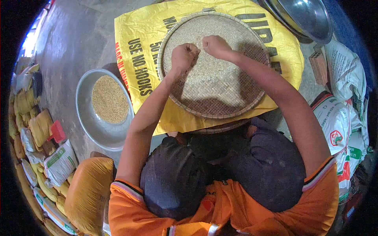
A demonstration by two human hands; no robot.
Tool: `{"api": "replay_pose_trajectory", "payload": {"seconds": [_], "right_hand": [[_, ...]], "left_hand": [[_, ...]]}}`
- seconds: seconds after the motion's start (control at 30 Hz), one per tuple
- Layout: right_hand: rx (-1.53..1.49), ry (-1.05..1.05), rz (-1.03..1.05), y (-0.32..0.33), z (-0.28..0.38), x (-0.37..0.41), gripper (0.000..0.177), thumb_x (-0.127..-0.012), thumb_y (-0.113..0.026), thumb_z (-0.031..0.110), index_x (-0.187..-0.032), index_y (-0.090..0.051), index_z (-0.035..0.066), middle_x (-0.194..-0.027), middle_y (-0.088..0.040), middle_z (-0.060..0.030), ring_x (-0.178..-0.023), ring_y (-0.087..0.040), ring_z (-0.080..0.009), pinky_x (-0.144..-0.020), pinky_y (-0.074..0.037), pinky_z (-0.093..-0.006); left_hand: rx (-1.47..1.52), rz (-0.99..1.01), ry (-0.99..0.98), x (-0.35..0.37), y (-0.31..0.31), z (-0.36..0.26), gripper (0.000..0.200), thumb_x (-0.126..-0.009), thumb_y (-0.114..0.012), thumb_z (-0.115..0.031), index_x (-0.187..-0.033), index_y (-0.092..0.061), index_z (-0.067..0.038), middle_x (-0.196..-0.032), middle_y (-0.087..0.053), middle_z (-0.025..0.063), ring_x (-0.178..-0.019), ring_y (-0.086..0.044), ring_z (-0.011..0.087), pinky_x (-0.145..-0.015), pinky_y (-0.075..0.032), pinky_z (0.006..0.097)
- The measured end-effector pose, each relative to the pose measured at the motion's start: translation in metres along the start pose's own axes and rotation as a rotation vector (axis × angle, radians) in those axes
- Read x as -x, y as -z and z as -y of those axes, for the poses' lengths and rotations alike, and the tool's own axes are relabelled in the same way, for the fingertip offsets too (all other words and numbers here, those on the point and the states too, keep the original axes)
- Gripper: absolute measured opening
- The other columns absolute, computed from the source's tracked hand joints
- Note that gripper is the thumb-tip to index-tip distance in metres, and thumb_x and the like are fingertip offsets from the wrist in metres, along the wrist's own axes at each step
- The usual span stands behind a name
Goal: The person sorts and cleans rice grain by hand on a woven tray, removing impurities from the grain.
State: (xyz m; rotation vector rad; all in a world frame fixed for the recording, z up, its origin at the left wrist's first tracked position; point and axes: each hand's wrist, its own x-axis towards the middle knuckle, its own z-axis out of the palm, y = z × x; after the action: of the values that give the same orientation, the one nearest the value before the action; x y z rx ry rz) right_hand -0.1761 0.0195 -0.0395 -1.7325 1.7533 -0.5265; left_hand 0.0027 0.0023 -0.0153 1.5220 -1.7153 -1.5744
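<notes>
Pale grain (pixel 218 72) is spread over a round woven bamboo tray (pixel 220 103), thickest toward the far side, with bare weave showing at the near side. Over the left part of the grain, my left hand (pixel 184 58) is closed with its fingers curled in. Just right of it and slightly farther away, my right hand (pixel 216 46) is also closed, knuckles up. The two hands are close together. Whatever is inside the fingers is too small or hidden to make out. Under the tray lies a yellow printed sack (pixel 136 33).
To the left stands a metal basin (pixel 84 122) with golden grain (pixel 109 100) in it. Metal bowls (pixel 311 17) sit at the far right, near a brick (pixel 318 67) and white sacks (pixel 334 122). A stuffed orange sack (pixel 88 192) and piled bags line the left.
</notes>
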Motion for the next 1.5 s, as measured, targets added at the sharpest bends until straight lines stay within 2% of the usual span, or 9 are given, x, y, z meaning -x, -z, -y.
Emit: {"api": "replay_pose_trajectory", "payload": {"seconds": [0.27,0.37,0.43,0.7,0.93,1.13,1.37,1.43,1.5], "right_hand": [[-0.291,-0.254,0.175,0.017,0.014,-0.013,0.015,-0.077,-0.052,0.013,-0.064,-0.054,0.007,-0.069,-0.056,-0.0074,-0.053,-0.049,-0.0160,-0.050,-0.045,-0.0396],[-0.277,-0.219,0.148,0.011,0.015,-0.010,0.012,-0.078,-0.056,0.012,-0.072,-0.060,0.003,-0.070,-0.062,-0.0064,-0.058,-0.056,-0.0206,-0.059,-0.047,-0.0391],[-0.086,0.144,0.001,0.003,0.015,-0.005,0.012,-0.078,-0.058,0.012,-0.071,-0.059,0.003,-0.069,-0.061,-0.0068,-0.054,-0.054,-0.0195,-0.057,-0.047,-0.0387],[-0.055,-0.113,0.216,0.018,0.014,-0.011,0.021,-0.078,-0.053,0.021,-0.074,-0.063,0.002,-0.072,-0.062,-0.0120,-0.063,-0.059,-0.0245,-0.063,-0.049,-0.0427],[-0.029,0.023,0.041,0.010,0.003,-0.011,0.021,-0.078,-0.054,0.019,-0.075,-0.062,-0.001,-0.068,-0.061,-0.0158,-0.062,-0.060,-0.0266,-0.066,-0.051,-0.0409],[0.095,0.013,0.186,0.019,0.001,-0.013,0.020,-0.080,-0.052,0.015,-0.071,-0.060,-0.001,-0.068,-0.060,-0.0167,-0.059,-0.060,-0.0263,-0.062,-0.052,-0.0427],[-0.398,-0.386,0.245,0.025,0.001,0.011,0.018,-0.076,-0.057,0.015,-0.069,-0.061,-0.001,-0.067,-0.061,-0.0156,-0.062,-0.063,-0.0232,-0.065,-0.053,-0.0413],[-0.146,0.030,0.208,0.016,-0.010,0.018,0.009,-0.072,-0.064,0.014,-0.070,-0.063,0.005,-0.068,-0.062,-0.0069,-0.063,-0.059,-0.0137,-0.062,-0.050,-0.0358],[-0.040,0.076,0.186,0.003,-0.016,0.023,0.012,-0.073,-0.062,0.016,-0.071,-0.063,0.005,-0.067,-0.063,-0.0098,-0.063,-0.060,-0.0190,-0.065,-0.051,-0.0388]], "left_hand": [[0.513,0.137,0.192,-0.009,0.028,-0.005,0.017,-0.090,-0.057,-0.011,-0.077,-0.060,-0.001,-0.070,-0.061,0.0045,-0.056,-0.052,0.0096,-0.052,-0.043,0.0238],[0.645,0.162,0.262,-0.015,0.029,0.002,0.015,-0.089,-0.055,-0.007,-0.079,-0.061,0.000,-0.072,-0.061,0.0059,-0.057,-0.053,0.0111,-0.053,-0.043,0.0244],[0.679,0.129,0.284,-0.016,0.028,0.004,0.013,-0.088,-0.055,-0.005,-0.081,-0.063,0.002,-0.072,-0.062,0.0072,-0.057,-0.054,0.0123,-0.053,-0.044,0.0250],[-0.261,-0.139,-0.188,-0.001,0.015,0.003,0.024,-0.081,-0.071,-0.020,-0.095,-0.071,-0.001,-0.074,-0.069,0.0120,-0.060,-0.064,0.0165,-0.060,-0.050,0.0286],[-0.307,-0.091,-0.219,-0.006,0.006,-0.011,0.029,-0.078,-0.074,-0.026,-0.096,-0.071,-0.004,-0.080,-0.070,0.0148,-0.073,-0.067,0.0279,-0.068,-0.052,0.0367],[-0.521,-0.027,-0.263,-0.019,-0.001,-0.002,0.023,-0.081,-0.074,-0.022,-0.088,-0.071,-0.001,-0.068,-0.068,0.0084,-0.055,-0.062,0.0162,-0.055,-0.049,0.0306],[0.236,0.020,0.069,0.000,0.023,-0.015,0.018,-0.084,-0.064,-0.016,-0.080,-0.069,0.001,-0.065,-0.062,0.0053,-0.053,-0.055,0.0146,-0.051,-0.042,0.0255],[0.418,0.039,0.128,0.000,0.030,-0.014,0.016,-0.084,-0.062,-0.012,-0.080,-0.068,0.002,-0.064,-0.059,0.0041,-0.052,-0.053,0.0126,-0.049,-0.041,0.0238],[0.642,0.115,0.241,-0.003,0.032,-0.005,0.011,-0.083,-0.061,-0.008,-0.082,-0.067,0.001,-0.063,-0.058,0.0045,-0.049,-0.049,0.0116,-0.047,-0.039,0.0251]]}}
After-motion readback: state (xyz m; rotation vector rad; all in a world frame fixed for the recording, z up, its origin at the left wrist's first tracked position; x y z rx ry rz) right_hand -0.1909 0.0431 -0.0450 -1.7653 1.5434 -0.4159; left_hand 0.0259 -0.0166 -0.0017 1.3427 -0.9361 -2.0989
